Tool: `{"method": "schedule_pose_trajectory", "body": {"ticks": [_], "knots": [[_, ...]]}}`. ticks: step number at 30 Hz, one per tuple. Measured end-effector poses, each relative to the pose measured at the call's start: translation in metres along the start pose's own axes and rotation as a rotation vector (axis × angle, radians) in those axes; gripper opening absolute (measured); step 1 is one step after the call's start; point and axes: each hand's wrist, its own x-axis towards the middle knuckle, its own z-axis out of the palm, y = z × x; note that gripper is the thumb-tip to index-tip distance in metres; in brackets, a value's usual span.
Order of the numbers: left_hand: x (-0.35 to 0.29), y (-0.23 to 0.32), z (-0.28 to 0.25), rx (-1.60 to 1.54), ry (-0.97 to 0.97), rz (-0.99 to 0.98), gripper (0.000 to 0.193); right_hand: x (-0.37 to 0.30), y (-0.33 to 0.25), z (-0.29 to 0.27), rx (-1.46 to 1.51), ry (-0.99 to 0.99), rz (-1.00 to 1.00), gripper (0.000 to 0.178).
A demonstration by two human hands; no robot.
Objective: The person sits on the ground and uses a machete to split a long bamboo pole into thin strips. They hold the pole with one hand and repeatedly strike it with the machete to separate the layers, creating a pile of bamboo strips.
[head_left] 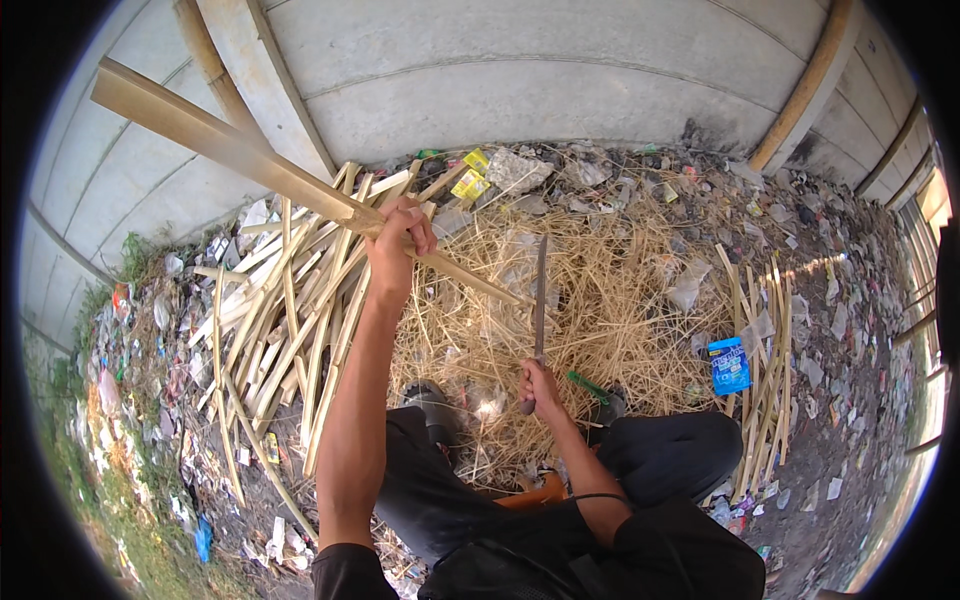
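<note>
My left hand point(395, 242) is closed round a long split bamboo strip point(245, 155), raised at a slant. Its wide end reaches up to the far left, and its narrow end points down toward the blade. In my right hand point(540, 387) is the handle of a machete point(541, 300), its long dark blade standing nearly upright in view. The strip's lower tip lies close beside the blade; whether they touch I cannot tell. Beneath both is a heap of thin bamboo shavings point(620, 285) between and beyond my feet.
A pile of split bamboo strips point(270, 330) lies to the left. More thin strips point(770, 400) lie to the right, with a blue packet point(729, 366) beside them. Litter covers the ground. A grey panel wall point(540, 80) with posts stands at the far side.
</note>
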Motion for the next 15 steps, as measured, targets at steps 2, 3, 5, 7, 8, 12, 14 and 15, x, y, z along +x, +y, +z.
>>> {"method": "schedule_pose_trajectory", "body": {"ticks": [2, 3, 5, 7, 8, 12, 14, 15], "knots": [[-0.001, -0.001, -0.006, -0.013, -0.009, -0.019, 0.029, -0.004, -0.005, 0.007, -0.017, 0.032, 0.041, 0.029], [0.0, -0.001, -0.008, -0.026, -0.007, -0.028, 0.029, -0.004, -0.005, 0.009, -0.018, 0.028, -0.003, 0.029], [0.001, -0.001, -0.014, -0.055, -0.007, -0.052, 0.029, -0.003, -0.006, 0.012, -0.02, 0.021, -0.09, 0.029], [0.0, -0.001, -0.022, -0.085, -0.006, -0.082, 0.03, -0.002, -0.015, 0.02, 0.029, 0.006, -0.228, 0.029], [0.0, -0.001, -0.026, -0.095, -0.007, -0.093, 0.03, -0.002, -0.019, 0.023, 0.053, -0.003, -0.297, 0.029], [0.002, -0.002, -0.032, -0.114, -0.04, -0.114, 0.03, -0.001, -0.031, 0.027, 0.094, -0.018, -0.397, 0.027], [0.003, -0.001, -0.03, -0.109, -0.07, -0.104, 0.031, 0.013, -0.012, 0.015, 0.068, -0.023, -0.361, 0.028], [0.003, -0.002, -0.03, -0.102, -0.083, -0.094, 0.031, 0.021, -0.001, 0.006, 0.103, -0.077, -0.132, 0.028]]}}
